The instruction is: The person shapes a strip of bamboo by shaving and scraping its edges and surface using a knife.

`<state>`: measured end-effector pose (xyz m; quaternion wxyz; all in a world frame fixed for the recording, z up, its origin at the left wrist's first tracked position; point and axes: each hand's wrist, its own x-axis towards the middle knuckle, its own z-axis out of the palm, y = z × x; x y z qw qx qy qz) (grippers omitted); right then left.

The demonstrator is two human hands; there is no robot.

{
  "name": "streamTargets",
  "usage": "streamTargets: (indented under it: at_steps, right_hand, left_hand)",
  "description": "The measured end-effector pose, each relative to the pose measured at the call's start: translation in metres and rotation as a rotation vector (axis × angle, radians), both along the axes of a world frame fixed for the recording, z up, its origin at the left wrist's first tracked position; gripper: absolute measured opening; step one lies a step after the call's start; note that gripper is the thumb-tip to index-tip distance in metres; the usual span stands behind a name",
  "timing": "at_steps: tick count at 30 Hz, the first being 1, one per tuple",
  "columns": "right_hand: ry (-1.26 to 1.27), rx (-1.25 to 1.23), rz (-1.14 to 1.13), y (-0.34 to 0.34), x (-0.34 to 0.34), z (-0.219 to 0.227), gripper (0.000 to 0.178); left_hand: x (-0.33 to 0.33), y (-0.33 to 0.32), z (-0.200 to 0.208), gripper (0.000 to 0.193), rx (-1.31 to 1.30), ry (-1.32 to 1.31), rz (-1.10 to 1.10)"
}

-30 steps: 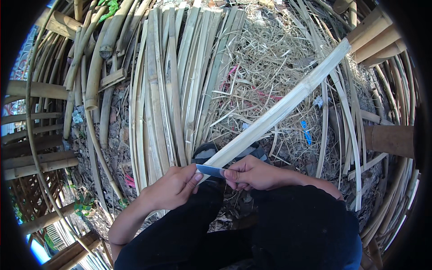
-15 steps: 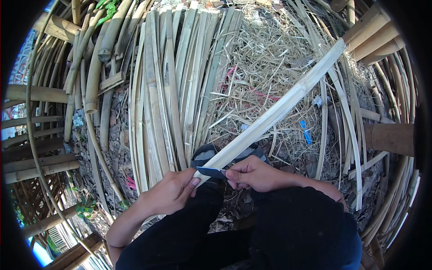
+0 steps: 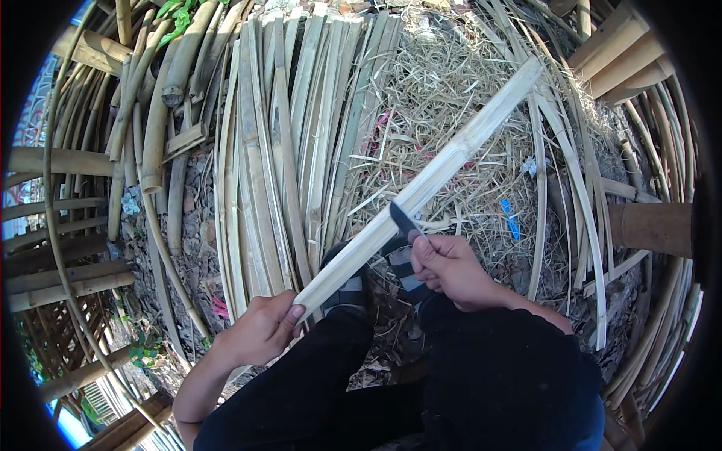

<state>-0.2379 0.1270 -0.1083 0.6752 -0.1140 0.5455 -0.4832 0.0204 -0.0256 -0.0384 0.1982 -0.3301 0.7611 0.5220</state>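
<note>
A long pale bamboo strip [image 3: 444,161] slants from my lap up toward the far right. Around its near end my left hand [image 3: 265,325] is closed, thumb on top. My right hand [image 3: 450,269] grips a knife [image 3: 406,222] by its handle, which the fingers mostly hide. The dark blade lies across the strip's right edge, roughly midway along it. Below the strip are my shoes [image 3: 347,293] and dark trousers.
A row of split bamboo strips [image 3: 289,150] lies ahead on the left. Curly shavings [image 3: 436,98] cover the ground beyond the strip, with a blue scrap [image 3: 511,219] among them. Bamboo poles [image 3: 154,143] stand at left; a thick bamboo post [image 3: 654,231] juts in at right.
My right hand and the knife have moved away from my left hand, up along the strip, and the blade has turned. My left hand has drawn the strip down and left.
</note>
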Motion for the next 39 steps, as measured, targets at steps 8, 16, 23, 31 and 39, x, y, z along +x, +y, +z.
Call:
streamTargets:
  at_steps: [8,16,23,31,39]
  right_hand:
    - [-0.096,-0.107,0.133,0.004,-0.001,-0.005,0.047]
    - [-0.195,-0.228,0.602,-0.025,0.026,-0.012,0.048]
    - [-0.186,-0.138,0.586,-0.014,0.02,-0.01,0.049]
    - [-0.012,-0.184,0.489,-0.005,0.019,-0.012,0.048]
    - [-0.112,0.048,0.004,0.002,-0.006,-0.003,0.043]
  left_hand:
    - [0.029,0.006,-0.018,0.03,0.029,0.002,0.009]
    - [-0.014,0.002,-0.018,0.032,0.07,0.161,0.012]
    - [-0.003,0.011,-0.02,0.031,0.024,0.135,-0.094]
    - [-0.004,0.008,-0.012,0.03,-0.032,0.101,-0.137]
    - [0.04,0.009,-0.017,0.032,-0.008,0.049,-0.023]
